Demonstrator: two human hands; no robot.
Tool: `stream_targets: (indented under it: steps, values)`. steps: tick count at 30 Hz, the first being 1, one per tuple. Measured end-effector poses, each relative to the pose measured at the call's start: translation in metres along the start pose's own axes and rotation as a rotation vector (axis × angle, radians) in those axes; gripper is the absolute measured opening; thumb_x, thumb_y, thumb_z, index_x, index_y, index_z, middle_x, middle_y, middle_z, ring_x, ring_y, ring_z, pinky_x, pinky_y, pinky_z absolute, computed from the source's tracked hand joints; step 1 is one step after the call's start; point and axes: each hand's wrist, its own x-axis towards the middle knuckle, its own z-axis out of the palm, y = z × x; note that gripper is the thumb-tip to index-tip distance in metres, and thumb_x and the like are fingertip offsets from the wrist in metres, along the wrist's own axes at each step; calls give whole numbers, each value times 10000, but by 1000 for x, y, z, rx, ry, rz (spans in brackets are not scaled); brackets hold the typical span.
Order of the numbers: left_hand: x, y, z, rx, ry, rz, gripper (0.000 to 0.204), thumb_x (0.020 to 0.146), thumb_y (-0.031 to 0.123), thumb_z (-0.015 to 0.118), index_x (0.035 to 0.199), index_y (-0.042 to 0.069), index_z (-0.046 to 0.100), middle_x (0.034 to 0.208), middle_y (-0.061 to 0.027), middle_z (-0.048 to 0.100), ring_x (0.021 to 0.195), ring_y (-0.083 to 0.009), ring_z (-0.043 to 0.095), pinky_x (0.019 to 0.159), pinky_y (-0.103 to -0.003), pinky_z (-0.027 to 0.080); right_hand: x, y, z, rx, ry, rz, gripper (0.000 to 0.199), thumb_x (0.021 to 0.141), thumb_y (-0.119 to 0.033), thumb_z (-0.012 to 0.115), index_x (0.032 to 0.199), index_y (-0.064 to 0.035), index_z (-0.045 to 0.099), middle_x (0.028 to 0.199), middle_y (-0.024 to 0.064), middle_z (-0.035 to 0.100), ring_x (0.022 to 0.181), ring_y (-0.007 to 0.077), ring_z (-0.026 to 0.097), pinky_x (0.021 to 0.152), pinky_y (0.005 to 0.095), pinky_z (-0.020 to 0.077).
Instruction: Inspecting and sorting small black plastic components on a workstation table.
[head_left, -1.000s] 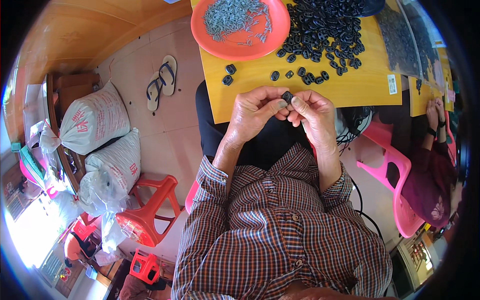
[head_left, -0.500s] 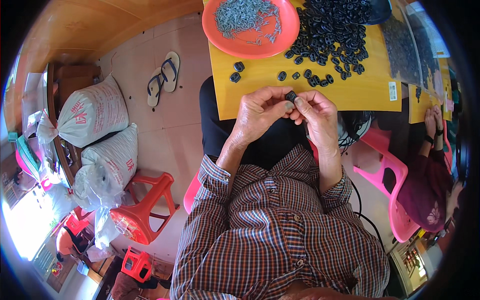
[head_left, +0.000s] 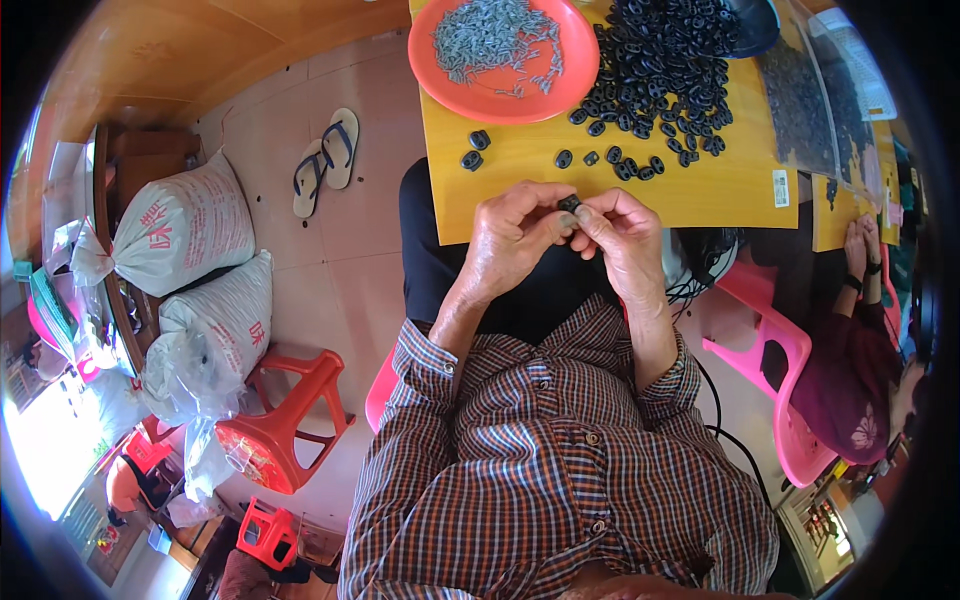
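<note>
In the head view we see our left hand (head_left: 515,235) and our right hand (head_left: 622,232) meeting just above the near edge of the yellow bench (head_left: 720,185), both closed in a pinch on one small black part (head_left: 570,205) held between the fingertips. The part is dark, rounded and glossy, about the look of a little oval bead or toggle; most of it is hidden by our fingers, so we cannot tell its holes or finer shape. Our left thumb and forefinger press it from the left, and the right hand's fingers curl over it from the right, the two hands touching around it. On the bench just beyond the hands lie loose black pieces (head_left: 610,158) of the same kind, scattered singly, and further back a dense heap of black pieces (head_left: 665,60) spreads across the top. Beside that heap, to the left, sits an orange plate (head_left: 440,65) filled with small grey metal bits (head_left: 495,40). Our checked shirt sleeves run up from the lower edge. On the floor to the left stand white sacks (head_left: 185,225), a red stool (head_left: 285,420) and a pair of sandals (head_left: 325,160); a pink chair (head_left: 775,365) stands to the right.
</note>
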Motion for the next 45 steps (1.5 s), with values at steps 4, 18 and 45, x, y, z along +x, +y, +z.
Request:
stream_targets:
  steps: [4, 18, 45]
  values:
    - [-1, 11, -13, 527, 200, 212, 233, 776, 26, 706, 1003, 10, 656, 865, -73, 643, 716, -121, 637, 632, -237, 516, 1, -6, 10, -278, 109, -56, 95, 869, -82, 648, 915, 0, 631, 744, 26, 631, 599, 64, 580, 521, 195, 448]
    - [2, 6, -46, 1071, 461, 446, 250, 687, 58, 733, 923, 28, 656, 839, -103, 534, 767, -267, 580, 644, -373, 505, 32, -8, -2, -1405, 359, -631, 200, 802, -74, 665, 995, -128, 675, 837, 49, 543, 683, 236, 603, 582, 358, 480]
    - [60, 34, -34, 1232, 318, 638, 390, 703, 294, 760, 979, 42, 647, 1028, -86, 515, 991, -301, 468, 871, -466, 347, 24, -19, 1, -1281, 334, -514, 78, 805, -80, 652, 811, -33, 590, 772, 117, 602, 610, 316, 611, 560, 404, 476]
